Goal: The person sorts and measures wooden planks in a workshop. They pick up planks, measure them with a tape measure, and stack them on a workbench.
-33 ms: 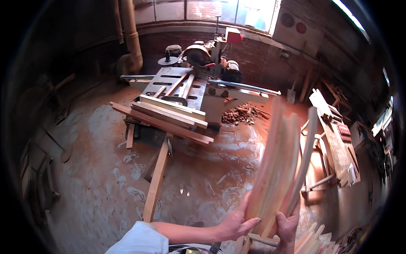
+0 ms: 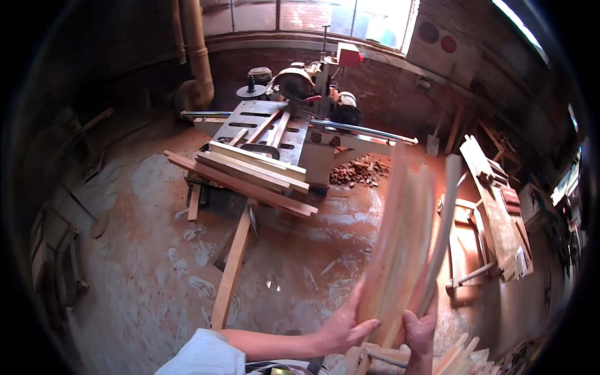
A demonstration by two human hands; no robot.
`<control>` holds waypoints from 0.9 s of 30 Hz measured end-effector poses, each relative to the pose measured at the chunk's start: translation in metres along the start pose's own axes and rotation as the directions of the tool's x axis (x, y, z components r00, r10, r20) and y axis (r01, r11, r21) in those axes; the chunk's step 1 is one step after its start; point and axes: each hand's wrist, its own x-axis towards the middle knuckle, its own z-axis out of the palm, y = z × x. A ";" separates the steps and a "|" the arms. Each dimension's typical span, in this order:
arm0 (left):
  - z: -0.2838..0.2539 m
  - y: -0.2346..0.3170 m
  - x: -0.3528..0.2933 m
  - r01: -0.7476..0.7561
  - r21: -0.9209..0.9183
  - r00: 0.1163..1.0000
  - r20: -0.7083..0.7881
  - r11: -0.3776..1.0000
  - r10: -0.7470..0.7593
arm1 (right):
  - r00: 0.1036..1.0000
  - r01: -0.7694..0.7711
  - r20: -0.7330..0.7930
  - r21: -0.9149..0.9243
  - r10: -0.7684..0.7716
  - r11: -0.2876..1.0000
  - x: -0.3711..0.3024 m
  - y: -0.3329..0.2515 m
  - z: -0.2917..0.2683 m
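Note:
A bundle of long wooden strips (image 2: 397, 250) stands nearly upright between my two hands, its upper ends blurred. My left hand (image 2: 347, 328) grips it low on the left side, thumb across the front. On its lower right side my right hand (image 2: 422, 328) is closed, thumb pressed on the wood. One greyish strip (image 2: 445, 225) on the right leans apart from the others at the top. Below my hands, part of a stack of pale wood pieces (image 2: 459, 356) shows at the lower edge.
Ahead is a saw machine with a slotted metal table (image 2: 250, 117). Several wooden strips (image 2: 250, 172) lie across its front, and a wooden beam (image 2: 231, 269) slants down toward me. A wood-chip pile (image 2: 359, 170) lies behind. A rack with boards (image 2: 500, 212) stands at right.
The bundle and both my hands have shifted slightly left. The right-hand strip's top has also swung a little left. My grip stays the same.

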 end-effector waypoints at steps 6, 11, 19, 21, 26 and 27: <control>-0.058 -0.004 0.051 -0.082 -0.042 0.934 -0.352 0.996 0.062 | 0.939 -0.070 0.333 -0.049 0.083 0.996 0.124 0.039 0.050; -0.084 -0.013 0.098 -0.153 -0.198 0.829 -0.560 0.968 0.016 | 0.820 -0.060 0.561 -0.109 0.111 0.992 0.219 0.062 0.089; -0.153 -0.026 0.154 -0.214 0.014 0.482 -0.868 0.977 0.118 | 0.492 -0.029 0.851 -0.197 0.186 0.980 0.339 0.087 0.202; -0.177 -0.030 0.168 -0.216 0.063 0.406 -0.902 0.974 0.149 | 0.423 0.003 0.889 -0.195 0.176 0.981 0.367 0.113 0.237; -0.249 -0.062 0.193 -0.234 0.184 0.205 -0.951 0.955 0.233 | 0.221 0.085 0.967 -0.146 0.124 0.986 0.421 0.161 0.326; -0.260 -0.061 0.198 -0.192 0.201 0.181 -0.955 0.961 0.236 | 0.206 -0.001 0.944 -0.264 0.258 0.965 0.430 0.161 0.337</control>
